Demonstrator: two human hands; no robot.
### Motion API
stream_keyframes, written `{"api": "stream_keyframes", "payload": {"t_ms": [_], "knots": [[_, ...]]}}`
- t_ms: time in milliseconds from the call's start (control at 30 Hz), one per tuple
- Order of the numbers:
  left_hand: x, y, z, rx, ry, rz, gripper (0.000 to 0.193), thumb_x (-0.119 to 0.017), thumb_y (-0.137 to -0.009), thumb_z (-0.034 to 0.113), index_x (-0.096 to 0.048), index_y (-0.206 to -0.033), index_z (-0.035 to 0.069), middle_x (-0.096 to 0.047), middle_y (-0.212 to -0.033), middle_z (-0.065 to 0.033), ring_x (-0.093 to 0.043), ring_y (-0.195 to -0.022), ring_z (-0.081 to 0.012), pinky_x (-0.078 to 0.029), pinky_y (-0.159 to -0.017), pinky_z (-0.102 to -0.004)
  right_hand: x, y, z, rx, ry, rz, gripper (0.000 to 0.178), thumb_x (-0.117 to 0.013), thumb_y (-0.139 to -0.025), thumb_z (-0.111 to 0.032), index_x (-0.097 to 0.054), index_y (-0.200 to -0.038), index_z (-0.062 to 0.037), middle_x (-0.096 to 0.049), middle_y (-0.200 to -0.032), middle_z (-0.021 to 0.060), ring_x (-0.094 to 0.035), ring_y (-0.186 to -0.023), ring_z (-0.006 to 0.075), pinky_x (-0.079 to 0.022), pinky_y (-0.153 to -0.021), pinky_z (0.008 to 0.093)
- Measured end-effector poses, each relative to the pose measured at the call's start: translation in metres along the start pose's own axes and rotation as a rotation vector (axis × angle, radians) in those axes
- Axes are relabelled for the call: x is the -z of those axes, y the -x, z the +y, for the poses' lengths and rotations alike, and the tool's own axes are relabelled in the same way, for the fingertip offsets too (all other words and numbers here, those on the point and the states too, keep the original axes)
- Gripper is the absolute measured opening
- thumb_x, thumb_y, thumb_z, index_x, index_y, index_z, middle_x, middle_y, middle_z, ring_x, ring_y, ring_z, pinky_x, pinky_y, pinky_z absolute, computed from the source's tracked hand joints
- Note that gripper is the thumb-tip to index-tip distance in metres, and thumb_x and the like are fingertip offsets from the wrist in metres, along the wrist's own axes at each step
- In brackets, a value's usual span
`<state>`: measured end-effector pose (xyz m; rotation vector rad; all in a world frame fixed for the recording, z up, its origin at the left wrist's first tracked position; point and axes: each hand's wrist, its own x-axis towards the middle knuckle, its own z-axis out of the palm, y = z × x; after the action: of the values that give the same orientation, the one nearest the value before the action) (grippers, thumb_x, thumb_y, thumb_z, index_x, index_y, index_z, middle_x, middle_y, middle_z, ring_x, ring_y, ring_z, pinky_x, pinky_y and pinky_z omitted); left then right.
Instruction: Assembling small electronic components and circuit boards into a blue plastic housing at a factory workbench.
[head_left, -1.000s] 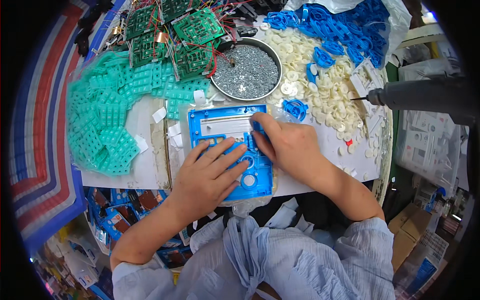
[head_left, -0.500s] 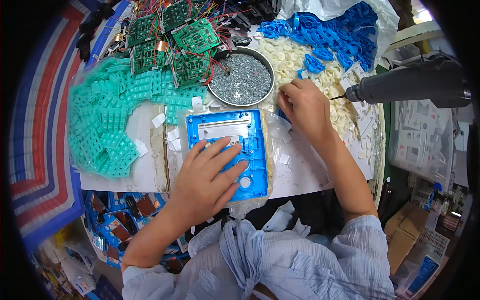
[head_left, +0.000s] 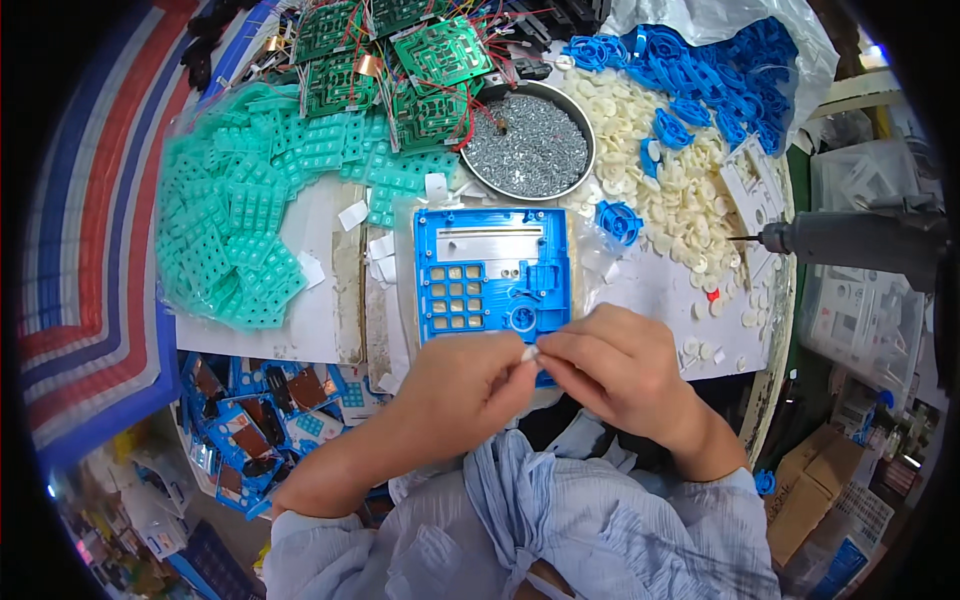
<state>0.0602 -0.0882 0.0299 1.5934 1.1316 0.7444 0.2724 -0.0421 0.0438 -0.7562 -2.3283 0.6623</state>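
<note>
Head view: left hand and right hand meet fingertip to fingertip, pinching one small white disc just below the blue panel.

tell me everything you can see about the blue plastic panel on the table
The blue plastic panel is a flat rectangular moulded housing lying on the white table, inner side up. It has a silvery window strip near its top, a grid of square key openings at lower left, and a round ring at lower right. The hands cover its near edge.
</note>
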Motion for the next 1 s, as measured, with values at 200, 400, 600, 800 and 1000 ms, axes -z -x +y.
{"api": "stream_keyframes", "payload": {"t_ms": [200, 400, 600, 800, 1000], "knots": [[0.001, 0.014, 0.001, -0.062, -0.278, -0.002, 0.013, -0.069, -0.088, 0.015, -0.062, -0.090, 0.005, -0.064, -0.086, -0.0121, -0.064, -0.076, -0.0311, -0.049, -0.066, -0.0424, 0.009, -0.004, -0.009, -0.268, -0.001, -0.168, 0.014, -0.076, -0.081, -0.009, -0.062, -0.083, -0.0045, -0.065, -0.075, 0.0106, -0.066, -0.067, 0.0274, -0.051, -0.057, 0.0378], [0.025, -0.002, -0.025, -0.416, -0.583, 0.052, 0.029, -0.075, -0.079, 0.015, -0.065, -0.104, 0.005, -0.065, -0.115, -0.0092, -0.061, -0.110, -0.0326, -0.046, -0.094, -0.0493, -0.018, -0.001, 0.001, -0.482, 0.064, -0.056, 0.014, -0.072, -0.083, -0.012, -0.060, -0.079, -0.0050, -0.063, -0.069, 0.0100, -0.064, -0.063, 0.0289, -0.049, -0.055, 0.0403], [0.016, -0.001, -0.032, -0.409, -0.698, 0.035, 0.031, -0.074, -0.080, 0.015, -0.067, -0.109, 0.007, -0.065, -0.115, -0.0081, -0.059, -0.113, -0.0299, -0.043, -0.098, -0.0494, -0.041, -0.003, -0.004, -0.478, 0.301, -0.036, 0.018, -0.071, -0.082, -0.015, -0.058, -0.076, -0.0058, -0.060, -0.066, 0.0085, -0.062, -0.060, 0.0267, -0.048, -0.051, 0.0397], [0.015, -0.002, -0.034, -0.410, -0.749, 0.027, 0.035, -0.074, -0.081, 0.017, -0.069, -0.115, 0.010, -0.064, -0.113, -0.0057, -0.058, -0.112, -0.0277, -0.041, -0.100, -0.0502, -0.040, -0.006, -0.005, -0.506, 0.316, -0.068, 0.019, -0.071, -0.083, -0.016, -0.056, -0.076, -0.0056, -0.060, -0.066, 0.0089, -0.063, -0.060, 0.0266, -0.048, -0.051, 0.0392], [0.015, -0.004, -0.032, -0.384, -0.822, -0.022, 0.035, -0.073, -0.081, 0.018, -0.070, -0.115, 0.011, -0.063, -0.116, -0.0046, -0.057, -0.112, -0.0266, -0.038, -0.105, -0.0525, -0.030, -0.017, 0.002, -0.471, 0.324, -0.203, 0.019, -0.072, -0.081, -0.016, -0.057, -0.080, -0.0041, -0.062, -0.067, 0.0106, -0.066, -0.064, 0.0311, -0.051, -0.054, 0.0425]]}}
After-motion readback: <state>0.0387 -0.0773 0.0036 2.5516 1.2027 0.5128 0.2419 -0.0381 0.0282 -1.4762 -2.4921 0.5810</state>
